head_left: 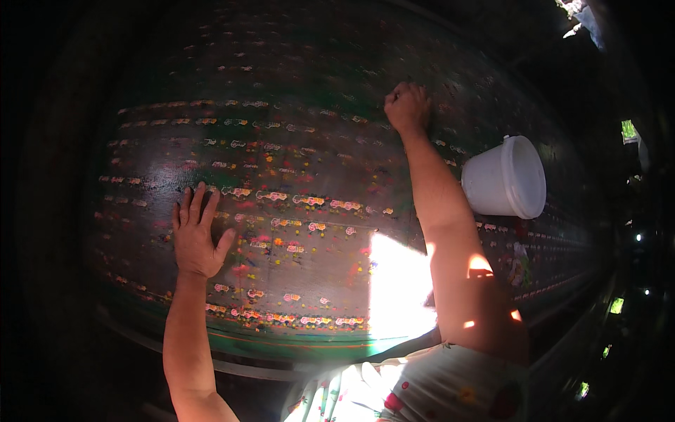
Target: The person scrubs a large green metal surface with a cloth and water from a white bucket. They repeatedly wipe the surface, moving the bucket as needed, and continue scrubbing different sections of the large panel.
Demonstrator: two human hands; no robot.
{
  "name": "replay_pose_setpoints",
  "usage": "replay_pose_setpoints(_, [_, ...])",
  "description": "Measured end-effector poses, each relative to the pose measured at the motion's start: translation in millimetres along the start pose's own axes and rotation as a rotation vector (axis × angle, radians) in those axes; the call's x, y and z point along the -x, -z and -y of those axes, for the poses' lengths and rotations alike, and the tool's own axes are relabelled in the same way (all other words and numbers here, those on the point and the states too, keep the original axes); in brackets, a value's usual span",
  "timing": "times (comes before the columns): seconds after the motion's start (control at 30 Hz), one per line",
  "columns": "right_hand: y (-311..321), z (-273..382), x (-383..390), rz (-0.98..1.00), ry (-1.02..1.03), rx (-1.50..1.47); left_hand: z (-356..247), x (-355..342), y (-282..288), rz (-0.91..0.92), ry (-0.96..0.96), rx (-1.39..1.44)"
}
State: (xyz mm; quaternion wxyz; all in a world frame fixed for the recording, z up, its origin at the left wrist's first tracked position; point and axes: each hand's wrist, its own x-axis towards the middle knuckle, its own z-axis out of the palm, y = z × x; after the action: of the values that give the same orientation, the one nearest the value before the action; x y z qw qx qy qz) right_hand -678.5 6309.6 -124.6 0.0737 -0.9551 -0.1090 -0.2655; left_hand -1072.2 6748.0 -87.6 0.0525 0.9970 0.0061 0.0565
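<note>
A wide dark tabletop (316, 271) carries rows of small, colourful printed-looking motifs. My left hand (197, 239) lies palm down on it at the left, fingers spread and thumb out, over one of the rows. Farther off, right of the middle, my right hand (408, 107) is at the surface with its fingers curled in. Whatever those fingers may hold is hidden in shadow. Beside my right forearm is a white plastic bucket (485, 183), its round rim toward the right. I cannot see into the bucket's bottom.
A bright sunlit patch (401, 288) glares on the tabletop near my right upper arm. The near edge (281, 346) has a green border with an orange line. A small crumpled, pale item (520, 264) lies past the bucket. Deep shadow surrounds the table.
</note>
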Motion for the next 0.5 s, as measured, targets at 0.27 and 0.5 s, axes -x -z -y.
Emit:
replay_pose_setpoints(0.27, [43, -48, 40, 0.09, -0.019, -0.103, 1, 0, -1, 0.024, -0.006, -0.056])
replay_pose_setpoints(0.5, [48, 94, 109, 0.086, 0.156, -0.239, -1, -1, 0, 0.02, 0.009, -0.065])
